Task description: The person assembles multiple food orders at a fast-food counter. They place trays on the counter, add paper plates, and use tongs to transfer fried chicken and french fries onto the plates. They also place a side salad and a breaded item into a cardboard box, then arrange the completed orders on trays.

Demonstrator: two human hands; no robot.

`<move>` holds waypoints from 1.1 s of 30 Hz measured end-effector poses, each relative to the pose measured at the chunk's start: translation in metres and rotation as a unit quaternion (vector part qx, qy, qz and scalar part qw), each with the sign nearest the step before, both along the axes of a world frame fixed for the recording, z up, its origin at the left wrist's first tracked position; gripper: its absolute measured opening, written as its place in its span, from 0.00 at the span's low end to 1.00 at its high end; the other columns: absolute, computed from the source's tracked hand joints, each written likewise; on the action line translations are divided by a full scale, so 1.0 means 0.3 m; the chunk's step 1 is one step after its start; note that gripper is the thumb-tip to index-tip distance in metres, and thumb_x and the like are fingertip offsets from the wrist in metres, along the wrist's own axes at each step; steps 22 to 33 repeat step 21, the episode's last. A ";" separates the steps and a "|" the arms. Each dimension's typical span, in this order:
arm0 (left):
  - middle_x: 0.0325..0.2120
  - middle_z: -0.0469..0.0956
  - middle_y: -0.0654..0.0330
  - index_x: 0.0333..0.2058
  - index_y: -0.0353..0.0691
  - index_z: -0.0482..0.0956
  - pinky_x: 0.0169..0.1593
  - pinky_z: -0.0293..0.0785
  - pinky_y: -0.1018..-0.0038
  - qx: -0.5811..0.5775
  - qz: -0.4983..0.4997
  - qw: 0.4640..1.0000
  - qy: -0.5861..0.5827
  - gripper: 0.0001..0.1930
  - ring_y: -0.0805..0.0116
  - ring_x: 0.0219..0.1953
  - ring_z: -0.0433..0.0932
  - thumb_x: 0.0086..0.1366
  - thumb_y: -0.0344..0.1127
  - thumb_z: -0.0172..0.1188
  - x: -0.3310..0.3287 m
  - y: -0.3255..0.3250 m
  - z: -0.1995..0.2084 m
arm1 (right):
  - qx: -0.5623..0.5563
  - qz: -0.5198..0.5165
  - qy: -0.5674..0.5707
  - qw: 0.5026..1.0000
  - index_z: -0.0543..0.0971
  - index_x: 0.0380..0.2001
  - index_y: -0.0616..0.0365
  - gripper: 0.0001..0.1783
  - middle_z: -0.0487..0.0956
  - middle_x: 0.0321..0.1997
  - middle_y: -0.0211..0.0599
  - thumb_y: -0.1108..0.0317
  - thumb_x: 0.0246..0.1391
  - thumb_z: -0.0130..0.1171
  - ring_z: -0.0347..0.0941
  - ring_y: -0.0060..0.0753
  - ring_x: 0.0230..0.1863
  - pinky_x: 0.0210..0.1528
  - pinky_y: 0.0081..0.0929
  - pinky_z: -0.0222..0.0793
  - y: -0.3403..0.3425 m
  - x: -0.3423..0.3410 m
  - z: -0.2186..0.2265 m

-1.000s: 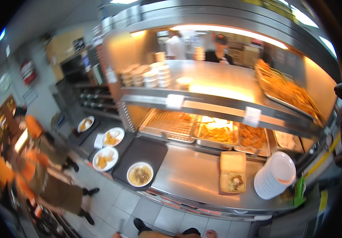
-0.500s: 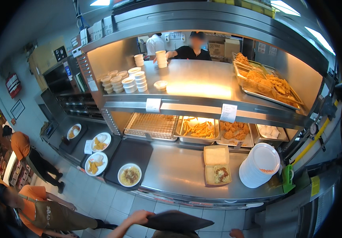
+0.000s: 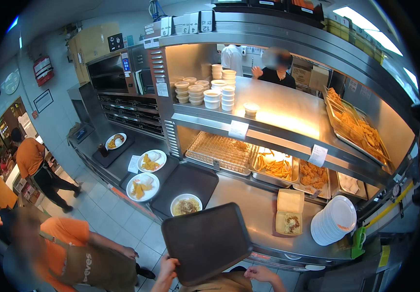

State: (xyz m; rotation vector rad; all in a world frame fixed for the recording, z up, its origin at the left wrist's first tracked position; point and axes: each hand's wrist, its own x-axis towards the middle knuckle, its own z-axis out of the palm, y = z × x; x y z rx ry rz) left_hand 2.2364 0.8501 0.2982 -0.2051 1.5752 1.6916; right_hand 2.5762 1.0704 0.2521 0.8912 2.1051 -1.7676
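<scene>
In my left hand (image 3: 167, 268) is a dark brown serving tray (image 3: 207, 241), gripped by its left edge and tilted up in front of the counter. My right hand (image 3: 262, 274) hangs apart from the tray's lower right corner, holding nothing, its fingers loosely bent and parted. Beyond the tray a bowl of pasta (image 3: 186, 205) sits on another dark tray (image 3: 190, 181) lying on the counter. An opened yellow takeaway box (image 3: 289, 223) with pasta and sauce stands to the right, beside a stack of white plates (image 3: 334, 220).
Plates of food (image 3: 142, 187) line the left counter. Lidded cups (image 3: 197, 91) and fried chicken trays (image 3: 358, 129) stand on the heated shelf, with fries (image 3: 273, 165) below. A co-worker in an apron (image 3: 85, 253) stands close on the left; another person (image 3: 278, 73) is behind the shelf.
The tray in my left hand has risen and turned its broad face into view. My right hand has come further into view. The co-worker behind the shelf no longer touches the cup stack.
</scene>
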 end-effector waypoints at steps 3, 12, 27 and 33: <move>0.37 0.79 0.51 0.41 0.31 0.75 0.41 0.76 0.62 0.076 0.027 0.995 -0.051 0.23 0.55 0.40 0.78 0.42 0.13 0.50 0.103 0.176 -0.128 | 0.174 -0.054 0.085 0.980 0.80 0.41 0.60 0.13 0.83 0.34 0.34 0.61 0.61 0.60 0.79 0.25 0.33 0.40 0.27 0.75 0.073 -0.098 0.164; 0.50 0.72 0.51 0.51 0.37 0.68 0.54 0.72 0.54 0.187 0.125 0.949 -0.219 0.25 0.53 0.52 0.71 0.54 0.10 0.51 0.410 0.679 -0.427 | 0.286 -0.217 -0.073 0.931 0.69 0.59 0.59 0.35 0.75 0.54 0.53 0.50 0.54 0.64 0.77 0.47 0.50 0.52 0.40 0.72 0.232 -0.200 0.030; 0.67 0.59 0.51 0.62 0.31 0.62 0.71 0.44 0.41 0.092 0.067 0.914 -0.389 0.27 0.44 0.68 0.56 0.63 0.29 0.48 0.327 0.827 -0.774 | 0.422 -0.135 0.224 0.868 0.73 0.54 0.59 0.26 0.76 0.50 0.53 0.67 0.52 0.65 0.76 0.50 0.52 0.53 0.38 0.72 0.625 -0.392 0.486; 0.67 0.59 0.51 0.62 0.31 0.62 0.71 0.44 0.41 0.092 0.067 0.914 -0.389 0.27 0.44 0.68 0.56 0.63 0.29 0.48 0.327 0.827 -0.774 | 0.422 -0.135 0.224 0.868 0.73 0.54 0.59 0.26 0.76 0.50 0.53 0.67 0.52 0.65 0.76 0.50 0.52 0.53 0.38 0.72 0.625 -0.392 0.486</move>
